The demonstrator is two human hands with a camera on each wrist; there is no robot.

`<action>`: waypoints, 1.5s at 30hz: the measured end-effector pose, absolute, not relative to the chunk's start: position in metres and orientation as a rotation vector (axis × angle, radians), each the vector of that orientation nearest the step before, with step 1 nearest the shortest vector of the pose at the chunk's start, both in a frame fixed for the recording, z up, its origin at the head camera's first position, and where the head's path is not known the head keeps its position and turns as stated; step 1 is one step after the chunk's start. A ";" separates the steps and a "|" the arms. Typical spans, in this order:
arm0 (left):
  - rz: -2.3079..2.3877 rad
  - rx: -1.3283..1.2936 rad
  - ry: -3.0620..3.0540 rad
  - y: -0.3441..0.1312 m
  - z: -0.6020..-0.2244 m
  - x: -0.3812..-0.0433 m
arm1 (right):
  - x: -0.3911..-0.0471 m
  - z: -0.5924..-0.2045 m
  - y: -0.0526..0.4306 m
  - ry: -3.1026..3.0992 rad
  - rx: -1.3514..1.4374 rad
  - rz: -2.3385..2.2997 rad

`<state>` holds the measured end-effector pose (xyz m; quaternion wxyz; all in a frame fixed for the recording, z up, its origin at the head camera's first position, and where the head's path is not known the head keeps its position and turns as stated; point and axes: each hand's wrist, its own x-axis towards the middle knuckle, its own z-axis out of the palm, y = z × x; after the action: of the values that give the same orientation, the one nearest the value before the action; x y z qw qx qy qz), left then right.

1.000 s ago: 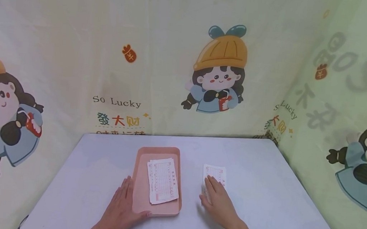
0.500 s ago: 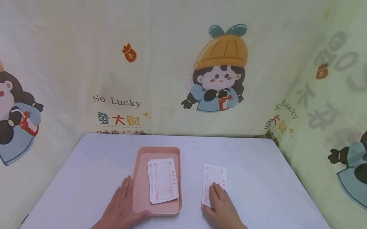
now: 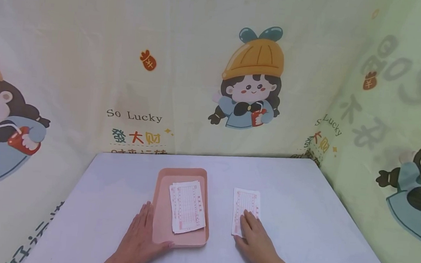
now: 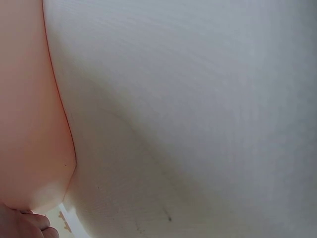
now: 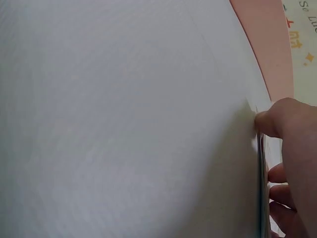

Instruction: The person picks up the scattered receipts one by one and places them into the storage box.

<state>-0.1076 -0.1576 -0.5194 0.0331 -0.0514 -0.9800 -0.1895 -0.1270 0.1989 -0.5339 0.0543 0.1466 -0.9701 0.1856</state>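
Observation:
In the head view a shallow pink tray [image 3: 162, 210] holds printed paper slips [image 3: 189, 206], stacked slightly askew. My left hand [image 3: 139, 235] lies along the tray's left side, its fingers straight and its thumb at the near edge. The tray's pink side [image 4: 29, 109] also fills the left of the left wrist view. To the right of the tray, a second stack of printed slips [image 3: 243, 202] lies flat on the table. My right hand [image 3: 259, 240] rests its fingers on top of this stack. In the right wrist view its thumb [image 5: 277, 119] touches the stack's near edge.
A white table [image 3: 310, 230] carries the tray and both stacks. Behind it and at the sides hang cream cloth walls [image 3: 195, 85] printed with cartoon figures and lettering.
My right hand has slid back toward me along the stack, bringing its thumb to the near edge and uncovering more of the print. The left hand and tray have stayed in place.

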 end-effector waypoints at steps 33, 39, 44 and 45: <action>-0.576 -0.150 -3.013 -0.157 -0.520 -0.109 | -0.128 -0.533 0.195 -2.820 0.489 0.586; -0.557 -0.153 -3.016 -0.157 -0.519 -0.109 | -0.128 -0.530 0.195 -2.846 0.478 0.566; -0.556 -0.165 -3.012 -0.158 -0.518 -0.108 | -0.130 -0.526 0.194 -2.924 0.426 0.576; -0.556 -0.166 -3.012 -0.158 -0.518 -0.108 | -0.131 -0.525 0.193 -2.925 0.422 0.575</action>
<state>-0.1083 -0.1578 -0.5180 0.0370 -0.0542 -0.9813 -0.1812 -0.1307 0.1935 -0.5254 0.0653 0.1398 -0.9695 0.1906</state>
